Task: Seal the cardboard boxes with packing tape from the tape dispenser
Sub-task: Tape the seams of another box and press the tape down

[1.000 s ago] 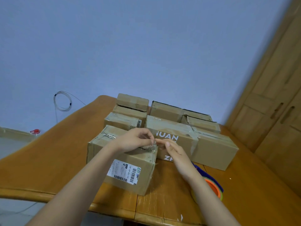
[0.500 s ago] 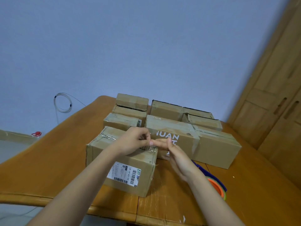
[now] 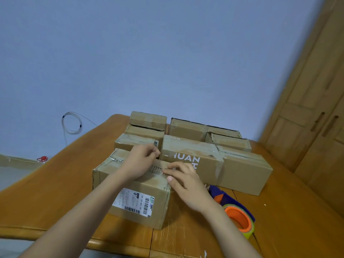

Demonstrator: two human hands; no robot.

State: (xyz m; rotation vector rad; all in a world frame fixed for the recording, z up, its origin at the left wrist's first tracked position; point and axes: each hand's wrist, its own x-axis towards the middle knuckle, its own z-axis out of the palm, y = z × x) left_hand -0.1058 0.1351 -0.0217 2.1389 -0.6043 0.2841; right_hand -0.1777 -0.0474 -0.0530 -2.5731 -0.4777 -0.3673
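Head view: both hands on top of nearest box (image 3: 137, 200). Left hand (image 3: 138, 162) pinches tape strip (image 3: 158, 167) at far edge; right hand (image 3: 183, 176) fingers lie flat, pressing it. Strip runs left-right. Tape dispenser (image 3: 235, 214) lies on desk (image 3: 55, 192), right of box, nearer right hand.

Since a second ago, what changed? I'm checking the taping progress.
The left hand moved back along the near box, pinching the tape strip. The right hand dropped from the pinch onto the strip, fingers pressing it down. The tape dispenser and other boxes stayed put.
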